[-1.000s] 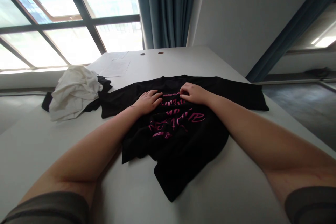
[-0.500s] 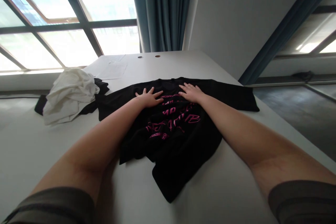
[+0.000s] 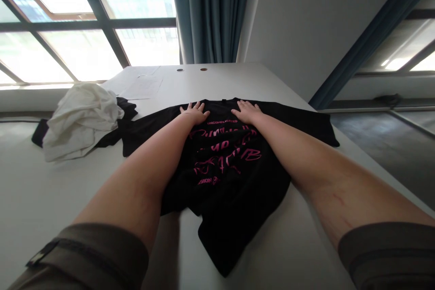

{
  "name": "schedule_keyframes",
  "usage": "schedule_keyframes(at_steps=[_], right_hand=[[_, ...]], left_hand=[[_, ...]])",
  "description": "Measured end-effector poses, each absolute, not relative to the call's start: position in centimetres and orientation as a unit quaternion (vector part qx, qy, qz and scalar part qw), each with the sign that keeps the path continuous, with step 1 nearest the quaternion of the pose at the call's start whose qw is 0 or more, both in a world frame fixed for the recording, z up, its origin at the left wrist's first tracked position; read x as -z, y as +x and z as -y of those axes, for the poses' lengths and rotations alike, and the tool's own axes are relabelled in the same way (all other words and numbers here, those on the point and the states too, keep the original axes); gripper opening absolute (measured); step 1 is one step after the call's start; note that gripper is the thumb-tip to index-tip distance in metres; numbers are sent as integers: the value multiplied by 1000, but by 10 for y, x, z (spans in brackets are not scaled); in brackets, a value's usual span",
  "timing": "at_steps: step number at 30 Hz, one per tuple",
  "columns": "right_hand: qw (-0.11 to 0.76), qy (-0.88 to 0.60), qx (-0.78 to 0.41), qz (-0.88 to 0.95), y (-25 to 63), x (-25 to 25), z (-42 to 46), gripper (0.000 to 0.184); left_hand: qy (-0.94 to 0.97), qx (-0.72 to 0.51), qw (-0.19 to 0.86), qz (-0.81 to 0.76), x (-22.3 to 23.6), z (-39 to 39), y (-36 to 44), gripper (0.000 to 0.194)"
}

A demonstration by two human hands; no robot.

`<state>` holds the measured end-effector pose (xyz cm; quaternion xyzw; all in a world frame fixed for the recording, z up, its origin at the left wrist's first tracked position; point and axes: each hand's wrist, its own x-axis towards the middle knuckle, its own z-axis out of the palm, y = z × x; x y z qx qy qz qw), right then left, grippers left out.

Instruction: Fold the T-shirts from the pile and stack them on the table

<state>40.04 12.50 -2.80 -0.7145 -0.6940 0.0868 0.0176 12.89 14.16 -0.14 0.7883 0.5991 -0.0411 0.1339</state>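
A black T-shirt (image 3: 231, 195) with pink lettering lies on the white table (image 3: 217, 84), its collar toward the far end and its sleeves out to both sides. The lower part is rumpled, and one hem corner points toward me. My left hand (image 3: 195, 112) rests on the shirt just left of the collar, fingers spread. On the other side of the collar, my right hand (image 3: 247, 111) lies flat with its fingers apart. Both palms press on the cloth without gripping it.
To the left, a crumpled white cloth (image 3: 83, 118) lies over some dark fabric (image 3: 127, 108). Sheets of paper (image 3: 144, 86) lie near the table's far left corner. Beyond the table hangs a blue curtain (image 3: 207, 13) beside a window (image 3: 146, 45). A grey wall (image 3: 292, 22) stands at the right.
Both hands have slid a little away from me, toward the collar and shoulders. The print is less bunched, and more of the lettering shows.
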Motion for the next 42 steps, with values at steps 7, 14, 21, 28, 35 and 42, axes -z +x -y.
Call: schedule_keyframes(at_steps=[7,14,21,28,35,42], right_hand=[[15,-717,-97,690,404,25,-143,83],[15,-727,-89,680,403,25,-157,81],[4,-737,-79,672,401,24,-166,81],[20,-727,-80,682,410,32,-183,83],[31,-723,-75,686,411,34,-184,82],[37,-723,-76,685,408,29,-175,79]], left_hand=[[790,38,131,-597,2,-165,131,82],[787,44,123,-603,4,-181,134,85],[785,39,117,-607,6,-196,136,86],[785,12,110,-610,9,-203,139,85],[797,-47,107,-592,9,-191,131,87],[783,-31,96,-614,12,-190,117,83]])
